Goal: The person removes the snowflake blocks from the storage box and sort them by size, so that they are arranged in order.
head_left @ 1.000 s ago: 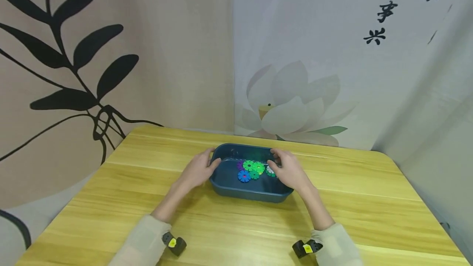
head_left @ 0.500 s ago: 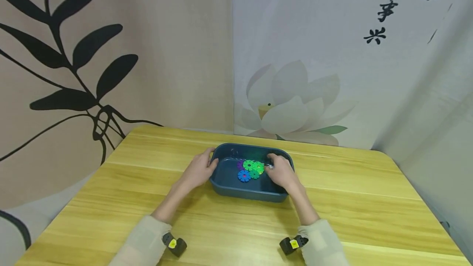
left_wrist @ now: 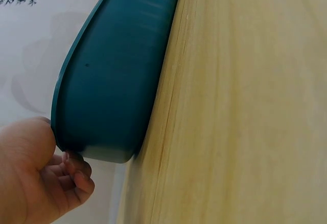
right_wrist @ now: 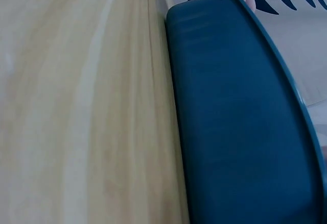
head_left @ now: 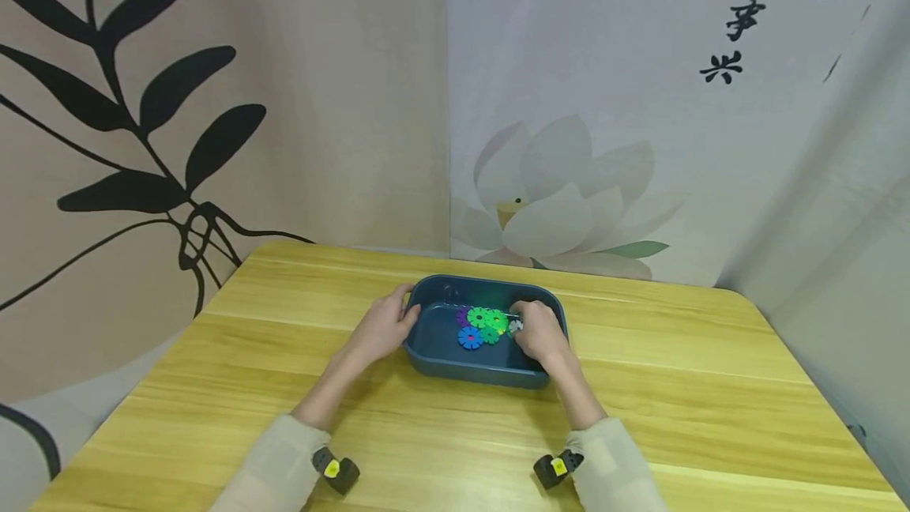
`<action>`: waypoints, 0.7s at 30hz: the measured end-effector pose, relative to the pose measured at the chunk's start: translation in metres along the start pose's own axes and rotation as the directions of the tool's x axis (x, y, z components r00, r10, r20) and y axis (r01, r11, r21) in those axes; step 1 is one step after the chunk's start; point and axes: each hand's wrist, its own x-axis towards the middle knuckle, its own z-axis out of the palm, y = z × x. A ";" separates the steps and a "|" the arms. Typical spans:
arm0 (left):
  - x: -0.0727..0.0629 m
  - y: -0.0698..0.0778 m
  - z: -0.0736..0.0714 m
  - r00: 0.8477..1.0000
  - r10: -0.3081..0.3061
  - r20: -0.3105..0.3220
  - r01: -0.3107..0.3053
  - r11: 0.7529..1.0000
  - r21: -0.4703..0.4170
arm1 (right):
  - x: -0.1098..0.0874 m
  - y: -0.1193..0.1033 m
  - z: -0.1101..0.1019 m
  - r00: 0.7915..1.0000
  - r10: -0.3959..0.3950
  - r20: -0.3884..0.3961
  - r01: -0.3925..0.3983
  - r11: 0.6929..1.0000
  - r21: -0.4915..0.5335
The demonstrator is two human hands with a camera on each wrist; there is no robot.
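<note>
- The tray (head_left: 476,372) sits on the table (head_left: 441,449), toward its far edge.
- The left hand (head_left: 382,326) grips the tray's left rim, thumb on the inner side, fingers curled outside.
- The right hand (head_left: 542,333) is inside the right part of the tray, fingertips at the white disc (head_left: 516,326); whether they pinch it, I cannot tell.
- Left of that hand, discs lie bunched on the tray's floor: purple (head_left: 462,317) at far left, light green (head_left: 479,318) beside it, blue (head_left: 470,338) on the near side, dark green (head_left: 490,336) to its right.
</note>
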 end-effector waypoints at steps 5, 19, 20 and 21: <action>0.000 -0.001 0.000 1.000 0.001 0.005 -0.001 1.000 -0.003 | 0.002 0.000 0.001 1.000 0.009 0.000 -0.009 1.000 -0.006; 0.000 -0.002 0.001 1.000 -0.001 0.002 0.001 1.000 -0.010 | 0.004 0.002 0.003 0.996 0.081 0.029 -0.084 0.984 0.160; 0.000 -0.002 0.001 1.000 0.001 -0.002 -0.001 1.000 -0.013 | 0.004 0.002 0.004 0.996 0.081 0.023 -0.084 0.981 0.173; 0.000 -0.002 0.001 1.000 0.004 -0.004 -0.005 1.000 -0.018 | 0.004 0.002 0.004 0.997 0.077 0.013 -0.078 0.980 0.181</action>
